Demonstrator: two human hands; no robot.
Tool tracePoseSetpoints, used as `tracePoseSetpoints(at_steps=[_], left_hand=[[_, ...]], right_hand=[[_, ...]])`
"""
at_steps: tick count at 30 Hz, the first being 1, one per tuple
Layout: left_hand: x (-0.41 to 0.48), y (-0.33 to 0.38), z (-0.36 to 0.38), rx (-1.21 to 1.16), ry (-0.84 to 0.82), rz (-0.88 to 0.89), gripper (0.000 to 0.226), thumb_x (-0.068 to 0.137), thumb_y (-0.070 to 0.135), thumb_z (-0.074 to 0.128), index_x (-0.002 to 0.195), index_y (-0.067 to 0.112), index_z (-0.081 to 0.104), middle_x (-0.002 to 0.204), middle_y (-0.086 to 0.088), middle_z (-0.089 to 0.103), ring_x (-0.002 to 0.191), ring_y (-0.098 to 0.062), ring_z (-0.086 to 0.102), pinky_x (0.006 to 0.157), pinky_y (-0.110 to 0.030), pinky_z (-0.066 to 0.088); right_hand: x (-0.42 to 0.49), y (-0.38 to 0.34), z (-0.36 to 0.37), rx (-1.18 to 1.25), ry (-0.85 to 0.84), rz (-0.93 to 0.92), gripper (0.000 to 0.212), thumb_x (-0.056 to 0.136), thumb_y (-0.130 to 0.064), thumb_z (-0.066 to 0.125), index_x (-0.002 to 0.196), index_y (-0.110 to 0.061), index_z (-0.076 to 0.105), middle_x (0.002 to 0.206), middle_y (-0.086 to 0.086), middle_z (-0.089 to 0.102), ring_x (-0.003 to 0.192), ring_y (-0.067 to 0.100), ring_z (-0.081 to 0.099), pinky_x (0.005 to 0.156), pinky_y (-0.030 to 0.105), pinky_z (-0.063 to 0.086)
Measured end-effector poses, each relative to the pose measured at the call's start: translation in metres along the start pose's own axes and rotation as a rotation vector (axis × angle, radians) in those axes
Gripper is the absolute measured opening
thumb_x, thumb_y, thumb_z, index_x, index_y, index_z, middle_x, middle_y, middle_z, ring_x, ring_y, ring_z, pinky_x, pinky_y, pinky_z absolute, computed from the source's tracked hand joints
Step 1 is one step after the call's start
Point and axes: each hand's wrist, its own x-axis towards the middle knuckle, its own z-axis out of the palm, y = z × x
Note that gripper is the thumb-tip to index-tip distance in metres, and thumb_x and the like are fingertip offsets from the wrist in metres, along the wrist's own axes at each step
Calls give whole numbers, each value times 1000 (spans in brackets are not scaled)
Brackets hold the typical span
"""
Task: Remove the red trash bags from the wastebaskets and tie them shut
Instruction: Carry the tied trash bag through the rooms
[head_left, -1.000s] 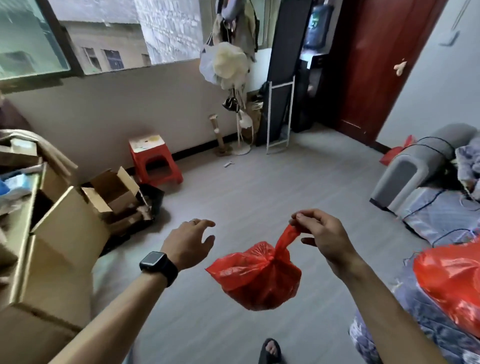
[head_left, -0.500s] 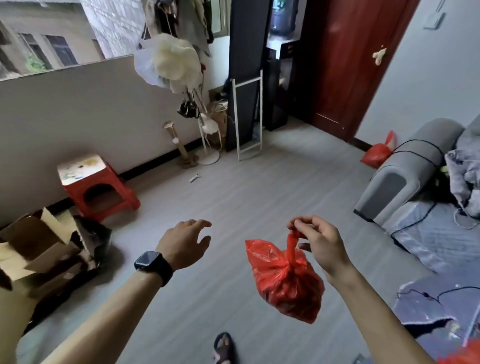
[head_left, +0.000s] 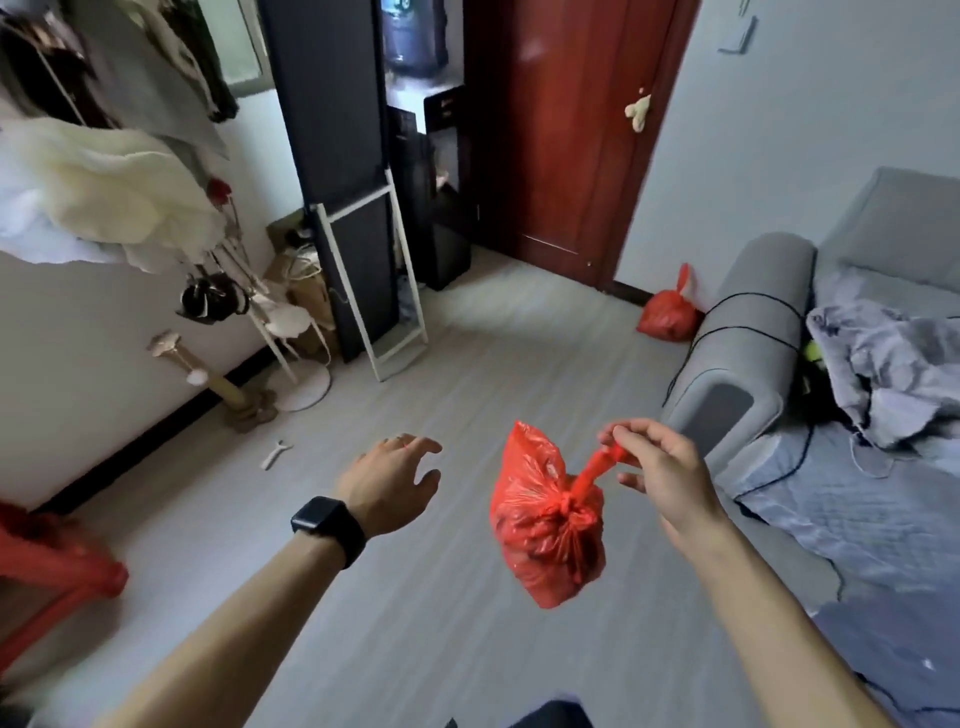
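1. Plainly, the red trash bag (head_left: 548, 525) is hanging in mid-air over the grey floor (head_left: 467, 374), between the two hands and just below the right one, and it is tilting as though swinging.
2. It is looking light and soft. The thin film is crumpling round a small load, and a two-finger pinch is carrying it. I am judging the plastic to be slippery and easy to tear, so the twisted neck above the knot is offering the safest hold.
3. The right hand (head_left: 660, 473) is pinching that neck between thumb and forefinger, with the other fingers curling loosely and touching nothing.
4. The left hand (head_left: 389, 478), with a dark watch (head_left: 327, 522) on its wrist, is hovering well apart from the bag. Its fingers are spreading, bending slightly and gripping nothing.
5. A second red bag (head_left: 667, 312) is sitting on the floor by the door (head_left: 561, 130), touching the sofa arm (head_left: 748, 332).
6. The film is hiding the contents, and blur is making the knot's tightness hard to judge. No wastebasket is showing. The frame is cutting off a red stool (head_left: 52, 587) at the left edge and a dark shape at the bottom.
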Motion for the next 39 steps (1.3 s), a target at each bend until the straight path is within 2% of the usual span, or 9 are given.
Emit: tracePoseSetpoints(at_steps=[8, 18, 21, 24, 31, 39], left_hand=[[226, 7, -16, 13, -32, 74, 42, 97, 46, 45, 137, 34, 47, 139, 6, 53, 127, -19, 49, 102, -38, 44], [474, 33, -51, 29, -112, 81, 41, 96, 47, 43, 136, 34, 47, 138, 5, 54, 127, -21, 48, 102, -40, 43], [543, 38, -57, 27, -130, 92, 42, 96, 46, 43, 136, 35, 46, 138, 5, 53, 128, -21, 47, 102, -38, 42], [621, 42, -57, 33, -162, 119, 43, 96, 47, 43, 136, 35, 46, 136, 4, 54, 127, -22, 48, 102, -38, 42], [808, 76, -76, 39, -229, 238, 43, 95, 42, 41, 137, 34, 46, 137, 3, 54, 128, -22, 48, 102, -37, 40], [989, 128, -88, 59, -326, 317, 42, 97, 41, 41, 138, 32, 44, 141, -1, 49, 128, -24, 47, 105, -39, 37]], right_hand=[[201, -31, 21, 57, 29, -6, 14, 93, -17, 62, 85, -18, 73, 89, -2, 77, 86, 13, 68, 70, 31, 46], [442, -100, 8, 77, 80, 52, 23, 99, -12, 54, 83, -17, 70, 86, 0, 73, 85, 17, 64, 62, 28, 42], [504, -107, 6, 75, 94, 79, 22, 98, -15, 56, 82, -19, 71, 90, 0, 74, 89, 16, 65, 67, 31, 44], [568, -109, 4, 61, 134, 111, 22, 97, -18, 56, 81, -20, 71, 92, -2, 75, 92, 17, 65, 73, 32, 45], [715, -141, -15, 77, 300, 129, 20, 98, -17, 56, 84, -19, 71, 96, 1, 75, 102, 21, 67, 71, 31, 47], [873, -184, -59, 164, 395, 144, 15, 97, -21, 59, 94, -15, 73, 99, 7, 75, 93, 20, 67, 71, 30, 48]])
